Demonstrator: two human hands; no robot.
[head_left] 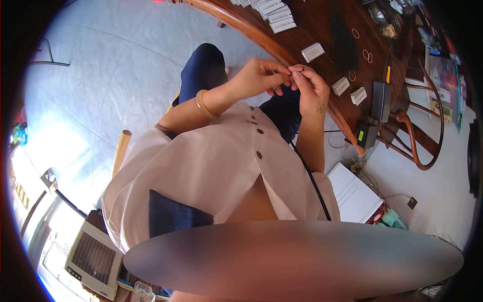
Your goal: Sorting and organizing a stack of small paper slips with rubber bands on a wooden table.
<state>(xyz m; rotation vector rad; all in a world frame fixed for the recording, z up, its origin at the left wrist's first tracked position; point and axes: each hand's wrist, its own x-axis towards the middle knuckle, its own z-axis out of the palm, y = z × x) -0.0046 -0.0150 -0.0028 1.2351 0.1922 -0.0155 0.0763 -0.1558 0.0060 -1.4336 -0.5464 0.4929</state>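
Note:
Both hands meet in front of my body, at the near edge of the dark wooden table (319, 27). My left hand (257, 79), below a pale bangle (204, 104), has its thumb and forefinger pinched together. My right hand (312, 89) touches it at the fingertips, its thumb and fingers also closed in a pinch. Whatever lies between the fingertips is too small to make out. Beyond the hands on the tabletop is a small stack of white cards (313, 52). Two more small stacks, one white (340, 86) and another (358, 95), stand right of my right hand.
Many white printed cards (279, 17) lie spread at the far table edge. Thin tan loops, like rubber bands (355, 33), lie scattered. A dark grey box (381, 102) and a black device with a green display (367, 136) sit right, beside a wooden chair (415, 151).

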